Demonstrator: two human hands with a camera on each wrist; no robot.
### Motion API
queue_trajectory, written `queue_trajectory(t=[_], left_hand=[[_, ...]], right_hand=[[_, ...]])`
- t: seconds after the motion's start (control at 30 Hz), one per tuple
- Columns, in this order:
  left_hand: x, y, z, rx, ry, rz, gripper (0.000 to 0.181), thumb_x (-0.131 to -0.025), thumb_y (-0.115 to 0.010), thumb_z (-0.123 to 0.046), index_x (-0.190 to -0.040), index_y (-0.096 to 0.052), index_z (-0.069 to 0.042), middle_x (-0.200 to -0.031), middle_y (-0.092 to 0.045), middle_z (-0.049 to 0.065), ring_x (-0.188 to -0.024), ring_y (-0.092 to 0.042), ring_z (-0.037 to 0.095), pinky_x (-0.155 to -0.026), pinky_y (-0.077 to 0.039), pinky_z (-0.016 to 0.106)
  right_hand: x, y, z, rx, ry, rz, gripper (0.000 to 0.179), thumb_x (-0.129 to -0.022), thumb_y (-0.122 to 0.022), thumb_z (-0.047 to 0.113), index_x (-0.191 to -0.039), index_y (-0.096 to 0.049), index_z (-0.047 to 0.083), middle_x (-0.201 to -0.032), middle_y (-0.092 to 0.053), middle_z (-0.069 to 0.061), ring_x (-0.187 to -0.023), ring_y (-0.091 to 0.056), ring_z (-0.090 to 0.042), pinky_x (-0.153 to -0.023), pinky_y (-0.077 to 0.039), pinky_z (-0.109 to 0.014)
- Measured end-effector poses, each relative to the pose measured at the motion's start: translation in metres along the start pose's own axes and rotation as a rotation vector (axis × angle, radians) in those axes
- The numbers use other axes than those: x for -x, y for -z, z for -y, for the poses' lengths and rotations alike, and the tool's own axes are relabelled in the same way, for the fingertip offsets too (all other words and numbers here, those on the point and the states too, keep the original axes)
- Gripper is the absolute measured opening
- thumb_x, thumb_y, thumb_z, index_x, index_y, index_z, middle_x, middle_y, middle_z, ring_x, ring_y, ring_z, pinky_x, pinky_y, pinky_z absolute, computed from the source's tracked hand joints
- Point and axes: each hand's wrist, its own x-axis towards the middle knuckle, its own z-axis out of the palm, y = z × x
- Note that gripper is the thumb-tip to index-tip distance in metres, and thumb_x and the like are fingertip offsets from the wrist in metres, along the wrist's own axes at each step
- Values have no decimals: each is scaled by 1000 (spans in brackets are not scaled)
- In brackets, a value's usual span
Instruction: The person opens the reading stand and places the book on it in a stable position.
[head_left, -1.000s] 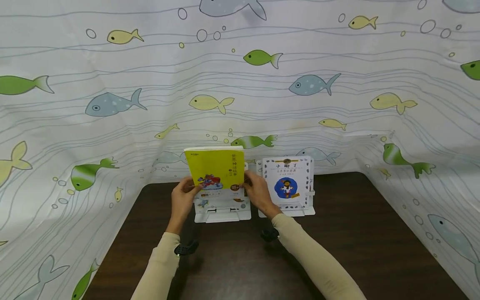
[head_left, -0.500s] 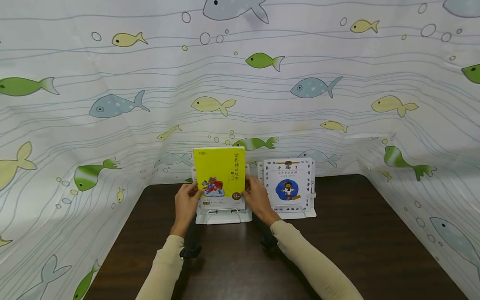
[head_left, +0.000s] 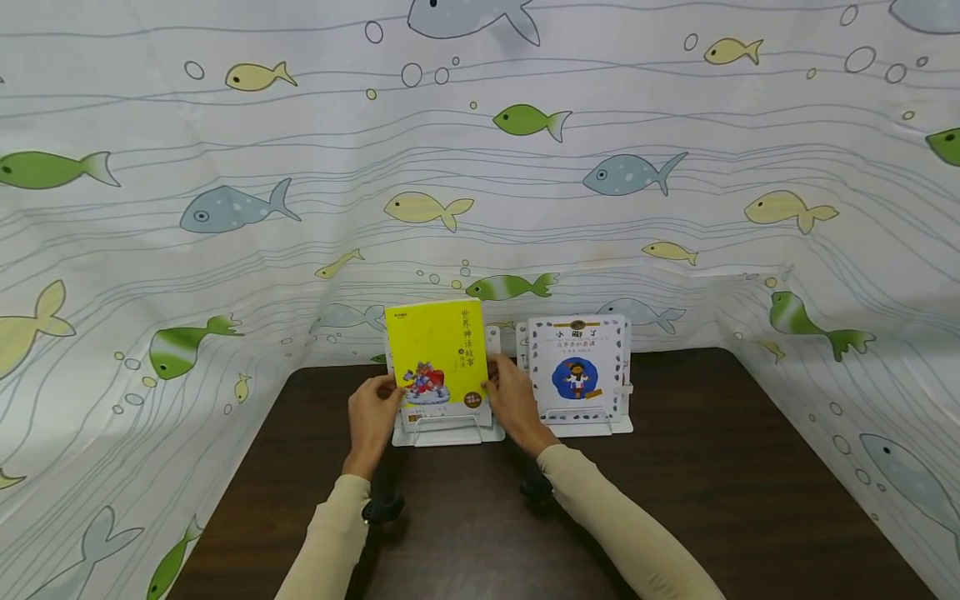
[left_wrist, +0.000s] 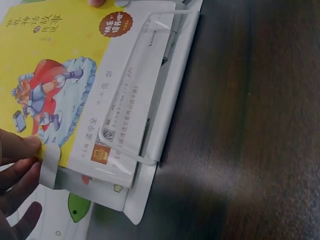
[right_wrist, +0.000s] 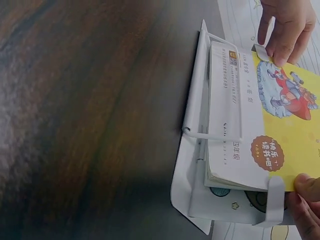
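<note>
A yellow-and-white book [head_left: 433, 346] stands in a white book stand [head_left: 450, 437], leaning slightly to the left in the head view. Its lower part is behind the stand's front wire bar [left_wrist: 131, 152]. My left hand [head_left: 372, 421] pinches the book's left edge, its thumb [left_wrist: 22, 147] on the cover beside a side clip [left_wrist: 50, 167]. At the opposite edge my right hand [head_left: 516, 404] pinches too, thumb [right_wrist: 306, 186] in front and fingers partly hidden behind. Another side clip [right_wrist: 274, 202] stands close to that hand.
To the right, a second white stand [head_left: 611, 427] bears a white book [head_left: 576, 350] with a blue round picture. Both stands are on a dark wooden table [head_left: 465, 517]. Behind hangs a fish-patterned white cloth [head_left: 315, 133].
Both hands have brought the yellow book down into the stand, and its bottom edge is now behind the wire bar. From nearly straight, it has tipped slightly left.
</note>
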Motion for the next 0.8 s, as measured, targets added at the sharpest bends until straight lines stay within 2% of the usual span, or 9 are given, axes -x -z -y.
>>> queue_trajectory(t=[0.23,0.47,0.6,0.8], left_hand=[[2,1,4,-5,-20,-12,20,-92,-84,-8,-110,-81,1,-98,-79,16,-86,-74,31,-75,-55,38],[3,3,2,15,-2,19,22,-94,-82,-8,-115,-80,1,-104,-78,18,-91,-75,32,-80,-58,42],[4,3,1,23,4,26,22,-95,-81,-8,-115,-80,1,-103,-78,18,-91,-75,32,-79,-57,40],[6,3,3,29,12,26,22,-95,-81,-8,-116,-80,0,-103,-78,18,-91,-74,31,-78,-56,36]], right_hand=[[3,-3,-1,4,-47,7,36,-101,-70,2,-136,-60,5,-114,-65,-9,-95,-66,-16,-84,-60,-32],[3,-6,2,14,-67,-37,34,-99,-73,4,-131,-62,2,-111,-65,-11,-93,-66,-18,-82,-60,-33],[4,-7,3,14,-75,-56,35,-100,-73,5,-132,-60,2,-111,-65,-11,-93,-65,-19,-82,-60,-34],[5,-5,4,13,-83,-37,36,-100,-72,5,-133,-60,2,-112,-65,-12,-94,-64,-20,-84,-59,-35]])
